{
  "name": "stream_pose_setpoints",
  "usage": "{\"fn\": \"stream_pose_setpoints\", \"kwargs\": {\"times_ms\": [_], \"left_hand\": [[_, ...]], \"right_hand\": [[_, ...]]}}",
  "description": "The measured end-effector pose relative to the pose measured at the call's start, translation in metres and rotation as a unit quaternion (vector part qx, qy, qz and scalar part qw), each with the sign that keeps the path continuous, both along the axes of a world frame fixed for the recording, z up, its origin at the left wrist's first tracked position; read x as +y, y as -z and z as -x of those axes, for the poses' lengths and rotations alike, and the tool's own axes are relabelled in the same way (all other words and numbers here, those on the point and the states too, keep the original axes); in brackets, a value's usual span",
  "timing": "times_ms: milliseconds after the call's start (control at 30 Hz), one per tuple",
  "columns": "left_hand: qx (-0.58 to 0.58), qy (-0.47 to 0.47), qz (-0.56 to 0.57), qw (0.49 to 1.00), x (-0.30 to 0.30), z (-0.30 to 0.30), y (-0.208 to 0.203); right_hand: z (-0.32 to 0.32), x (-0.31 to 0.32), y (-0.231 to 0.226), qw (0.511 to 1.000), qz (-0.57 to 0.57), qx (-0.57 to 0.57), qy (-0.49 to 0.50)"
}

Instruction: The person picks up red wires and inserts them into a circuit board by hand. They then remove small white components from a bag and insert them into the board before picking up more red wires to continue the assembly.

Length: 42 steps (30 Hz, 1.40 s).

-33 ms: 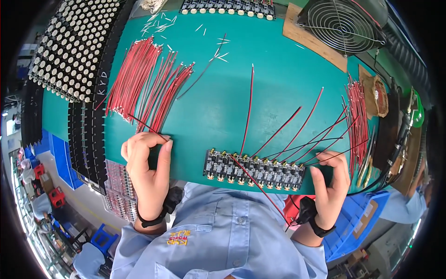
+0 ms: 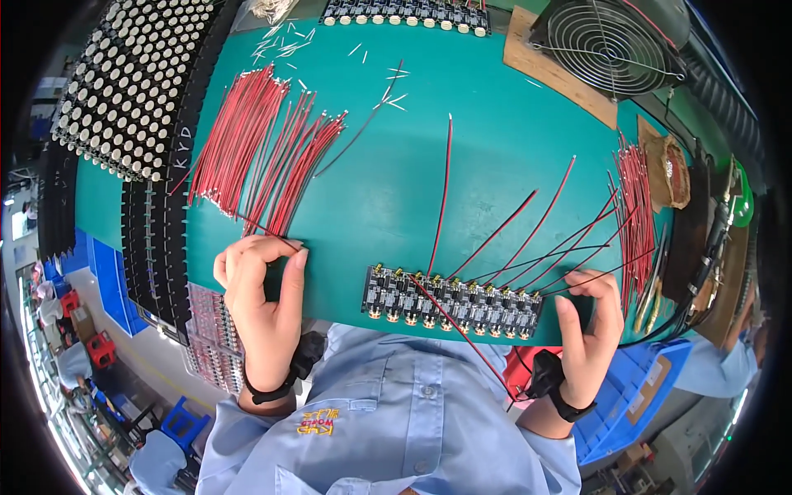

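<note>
A strip of small circuit boards [image 2: 452, 304] lies at the near edge of the green table, with several red and black wires [image 2: 551, 194] fanning out from its far side. My left hand [image 2: 262, 285] is left of the strip, its thumb and forefinger pinched at the end of a dark red wire [image 2: 268, 232]. That wire reaches back toward a big bundle of red wires [image 2: 239, 136]. Just off the strip's right end rests my right hand [image 2: 596, 309], thumb and forefinger apart, nothing visibly gripped. A dark wire passes by its fingertips. One red wire [image 2: 466, 332] hangs over the near edge toward my right wrist.
A second wire bundle [image 2: 635, 219] lies at the right, near tools and cables. A caged fan [image 2: 610, 51] stands at the far right. Stacked boards with white round parts [image 2: 124, 91] fill the far left. Small white bits [image 2: 285, 41] are scattered at the back, near another board strip [image 2: 404, 15].
</note>
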<state>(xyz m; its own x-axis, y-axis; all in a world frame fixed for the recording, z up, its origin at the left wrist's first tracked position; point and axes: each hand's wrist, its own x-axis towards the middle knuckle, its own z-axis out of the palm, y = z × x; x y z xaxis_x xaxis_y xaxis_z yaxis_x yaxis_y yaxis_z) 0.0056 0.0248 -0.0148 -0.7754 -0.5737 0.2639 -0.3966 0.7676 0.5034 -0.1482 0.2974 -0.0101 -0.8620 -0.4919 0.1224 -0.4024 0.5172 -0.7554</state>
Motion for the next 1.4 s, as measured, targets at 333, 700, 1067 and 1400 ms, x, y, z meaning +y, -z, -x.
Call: {"fn": "stream_pose_setpoints", "kwargs": {"times_ms": [333, 700, 1067, 1400], "left_hand": [[0.066, 0.123, -0.182, 0.973, 0.008, 0.025, -0.006], [0.064, 0.145, -0.209, 0.965, 0.014, 0.035, 0.000], [0.020, 0.168, -0.213, 0.962, 0.008, 0.032, -0.008], [-0.011, 0.174, -0.173, 0.969, 0.008, 0.034, -0.007]], "right_hand": [[-0.008, 0.008, 0.014, 0.985, 0.128, -0.056, 0.104], [-0.007, 0.013, 0.017, 0.988, 0.108, -0.058, 0.095], [-0.008, 0.005, 0.018, 0.984, 0.121, -0.045, 0.124], [-0.008, 0.006, 0.020, 0.984, 0.119, -0.046, 0.126]]}}
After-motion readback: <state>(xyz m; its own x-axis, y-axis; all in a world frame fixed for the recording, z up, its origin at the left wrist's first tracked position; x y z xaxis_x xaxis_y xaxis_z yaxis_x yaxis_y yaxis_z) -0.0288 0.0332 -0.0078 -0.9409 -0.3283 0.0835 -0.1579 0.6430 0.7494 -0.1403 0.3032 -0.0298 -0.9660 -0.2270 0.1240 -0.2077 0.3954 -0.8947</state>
